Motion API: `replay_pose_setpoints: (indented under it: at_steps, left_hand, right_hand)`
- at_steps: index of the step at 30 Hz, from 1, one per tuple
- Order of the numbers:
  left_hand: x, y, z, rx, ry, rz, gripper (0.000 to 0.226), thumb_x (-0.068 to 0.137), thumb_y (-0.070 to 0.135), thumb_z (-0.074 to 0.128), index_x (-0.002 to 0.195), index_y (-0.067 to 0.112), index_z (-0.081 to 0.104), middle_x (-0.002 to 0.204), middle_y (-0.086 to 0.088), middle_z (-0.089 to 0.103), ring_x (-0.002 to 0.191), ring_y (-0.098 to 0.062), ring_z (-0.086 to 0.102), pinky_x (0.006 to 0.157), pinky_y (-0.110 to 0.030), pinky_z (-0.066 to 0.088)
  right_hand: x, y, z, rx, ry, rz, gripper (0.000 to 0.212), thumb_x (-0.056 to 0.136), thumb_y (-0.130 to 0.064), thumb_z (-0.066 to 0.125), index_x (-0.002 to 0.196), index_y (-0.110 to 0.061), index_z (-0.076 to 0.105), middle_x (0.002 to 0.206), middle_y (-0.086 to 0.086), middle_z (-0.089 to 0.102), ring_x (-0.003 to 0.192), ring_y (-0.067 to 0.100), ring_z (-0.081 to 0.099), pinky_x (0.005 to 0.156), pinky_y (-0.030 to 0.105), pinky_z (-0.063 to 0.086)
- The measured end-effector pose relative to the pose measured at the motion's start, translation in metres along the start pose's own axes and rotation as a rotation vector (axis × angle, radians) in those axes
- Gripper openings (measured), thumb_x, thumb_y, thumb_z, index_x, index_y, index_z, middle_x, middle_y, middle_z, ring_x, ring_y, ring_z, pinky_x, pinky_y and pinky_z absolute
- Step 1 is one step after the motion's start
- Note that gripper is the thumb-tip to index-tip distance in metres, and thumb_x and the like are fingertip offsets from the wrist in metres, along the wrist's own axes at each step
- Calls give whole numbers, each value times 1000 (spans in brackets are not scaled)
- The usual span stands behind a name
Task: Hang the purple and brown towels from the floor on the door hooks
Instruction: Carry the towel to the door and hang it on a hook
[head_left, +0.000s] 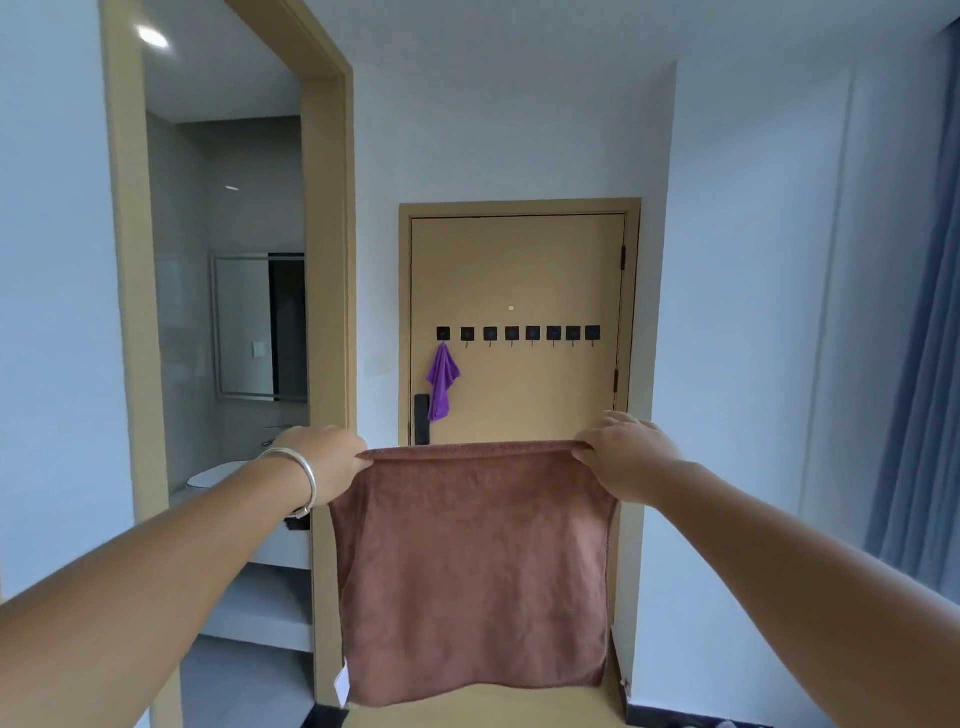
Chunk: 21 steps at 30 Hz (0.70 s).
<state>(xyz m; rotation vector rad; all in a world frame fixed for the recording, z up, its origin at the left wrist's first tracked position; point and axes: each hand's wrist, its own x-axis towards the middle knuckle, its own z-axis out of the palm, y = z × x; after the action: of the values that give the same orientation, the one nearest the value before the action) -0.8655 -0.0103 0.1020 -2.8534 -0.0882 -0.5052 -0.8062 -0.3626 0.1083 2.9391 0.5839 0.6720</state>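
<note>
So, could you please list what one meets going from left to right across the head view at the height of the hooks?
Bathroom mirror → purple towel on the leftmost hook → seven bare hooks → door hinge → blue curtain.

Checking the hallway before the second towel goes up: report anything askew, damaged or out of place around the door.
Nothing looks damaged or spilled. The purple towel hangs bunched from the leftmost hook, dangling beside the door handle. The left hand and right hand hold the brown towel spread level by its top corners.

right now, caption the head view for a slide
Both hands stretch the brown towel before the door; purple towel already hooked.
</note>
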Motion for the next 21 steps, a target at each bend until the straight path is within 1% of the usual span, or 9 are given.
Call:
replay_pose_setpoints:
  at_steps: [3,7,10,13,16,19,21]
  left_hand:
    - [34,-21,15,-1,-3,29,39,102,43,28,79,24,54,79,7,56,76,-14,56,64,-29,39]
    - [84,-59,31,-36,-7,50,39,102,41,30,76,23,52,75,6,55,71,-13,53,62,-26,38]
    - [119,-83,50,-81,6,74,39,103,38,30,78,21,54,75,5,54,66,-11,49,55,-22,33]
    - [145,-100,69,-113,3,89,39,103,37,32,72,22,51,72,5,51,61,-9,45,51,-22,29]
    - [168,-115,87,-102,-18,100,40,103,38,31,77,19,54,78,2,57,68,-14,51,54,-23,32]
    - [193,-127,103,-99,-33,108,40,103,40,30,83,19,57,85,1,61,73,-15,53,57,-25,34]
    - [212,-133,113,-88,-35,103,40,103,41,30,82,20,57,86,1,62,74,-15,54,59,-26,36]
  right_hand:
    - [33,-16,17,-8,0,20,39,103,-43,27,126,-34,57,124,-7,54,129,15,37,105,36,33]
    - [82,-42,39,-76,-3,25,34,104,-37,33,131,-36,53,125,-8,52,130,16,36,104,36,35]
    - [117,-58,53,-90,-3,37,33,103,-33,35,130,-37,53,125,-9,52,129,16,37,103,35,35]
    - [145,-69,69,-124,-17,47,34,103,-30,36,131,-38,53,127,-9,52,129,16,36,103,34,36]
    - [170,-78,81,-124,-30,71,34,103,-31,34,131,-38,52,126,-9,51,129,15,36,103,34,36]
    - [197,-83,93,-47,-28,111,35,103,-41,31,128,-36,56,125,-10,54,129,13,37,105,36,35]
    - [216,-84,102,-1,-24,128,39,102,-44,29,127,-35,57,126,-11,55,131,13,37,107,37,34]
